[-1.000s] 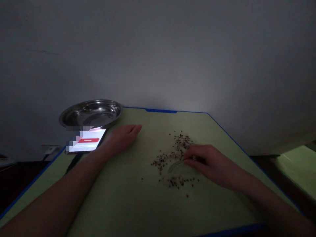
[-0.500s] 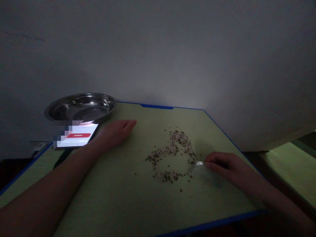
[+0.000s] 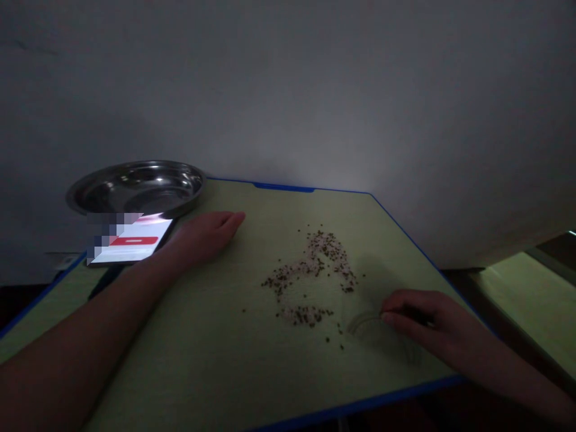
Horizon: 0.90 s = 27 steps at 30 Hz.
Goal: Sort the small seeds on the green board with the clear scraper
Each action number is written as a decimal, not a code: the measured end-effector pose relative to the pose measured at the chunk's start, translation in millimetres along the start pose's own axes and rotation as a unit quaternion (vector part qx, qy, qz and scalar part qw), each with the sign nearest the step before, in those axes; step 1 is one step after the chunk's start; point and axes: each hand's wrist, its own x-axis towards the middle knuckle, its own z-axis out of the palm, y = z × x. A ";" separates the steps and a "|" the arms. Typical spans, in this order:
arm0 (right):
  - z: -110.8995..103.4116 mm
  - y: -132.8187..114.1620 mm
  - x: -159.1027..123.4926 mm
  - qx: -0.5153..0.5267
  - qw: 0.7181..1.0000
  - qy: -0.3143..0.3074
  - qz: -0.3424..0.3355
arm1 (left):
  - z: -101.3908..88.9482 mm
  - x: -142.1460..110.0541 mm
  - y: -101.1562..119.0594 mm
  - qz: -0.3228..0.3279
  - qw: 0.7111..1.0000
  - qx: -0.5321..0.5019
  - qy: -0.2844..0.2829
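Observation:
A loose heap of small pale grains mixed with dark beans [image 3: 321, 255] lies spread in a curved band on the pale green tabletop [image 3: 193, 366]. To its right, my right hand [image 3: 418, 321] pinches the edge of a see-through, round-rimmed piece like a clear plastic bowl [image 3: 366, 318]; motion smears it and its exact shape is unclear. A few stray beans [image 3: 339, 336] lie between this piece and the heap. My left hand [image 3: 209, 234] rests closed on the table, left of the heap, apart from it, with nothing showing in its fingers.
At the back left sits a shiny steel basin [image 3: 144, 189]. A phone [image 3: 135, 240] with a lit screen lies before it, beside my left forearm. The table has a blue edge [image 3: 405, 231] and meets a grey wall [image 3: 292, 108]. Another pale surface [image 3: 535, 306] stands at far right.
My right hand has moved a little right and toward me with the see-through piece, away from the heap. A few beans near it have shifted. The view has tilted slightly; my left hand stays put.

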 end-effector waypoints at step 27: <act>14.4 -13.0 -0.6 0.021 1.000 0.010 -0.007 | -0.5 -0.6 2.5 0.000 1.000 0.001 -0.003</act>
